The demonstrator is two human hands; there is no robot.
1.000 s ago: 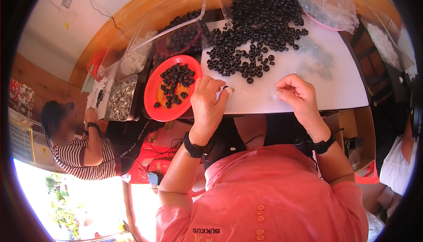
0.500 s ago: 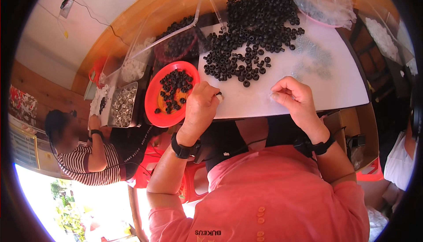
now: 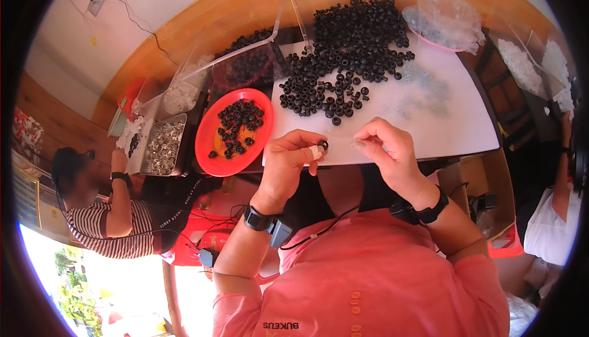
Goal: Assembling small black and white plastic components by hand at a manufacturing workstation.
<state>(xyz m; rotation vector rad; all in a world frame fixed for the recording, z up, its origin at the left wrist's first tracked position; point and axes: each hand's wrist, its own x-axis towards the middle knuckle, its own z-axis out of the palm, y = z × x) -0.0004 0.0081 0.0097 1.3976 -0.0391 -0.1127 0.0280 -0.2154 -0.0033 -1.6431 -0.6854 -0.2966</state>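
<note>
My left hand (image 3: 283,160) pinches a small round black part (image 3: 323,144) with a hole in it, between thumb and forefinger. Something white wraps the thumb's tip (image 3: 316,152). To its right, thumb and forefinger of my right hand (image 3: 396,156) close on a tiny clear piece (image 3: 356,144), too small to name. Both hands are above the near edge of the white tabletop (image 3: 429,144), a little apart. Beyond them lies a big heap of the same black parts (image 3: 362,33), with loose ones (image 3: 325,95) spread in front.
Left of my hands stands a red plate (image 3: 205,153) holding black parts. Small clear pieces (image 3: 423,95) lie scattered at right, below a bag-covered pink bowl (image 3: 442,42). Further left are a metal tray (image 3: 164,147) of small parts and a seated person (image 3: 110,214). An open cardboard box (image 3: 491,177) stands at right.
My left hand has turned so that the black part's hole shows. My right hand has come nearer to it. The whole view has shifted slightly.
</note>
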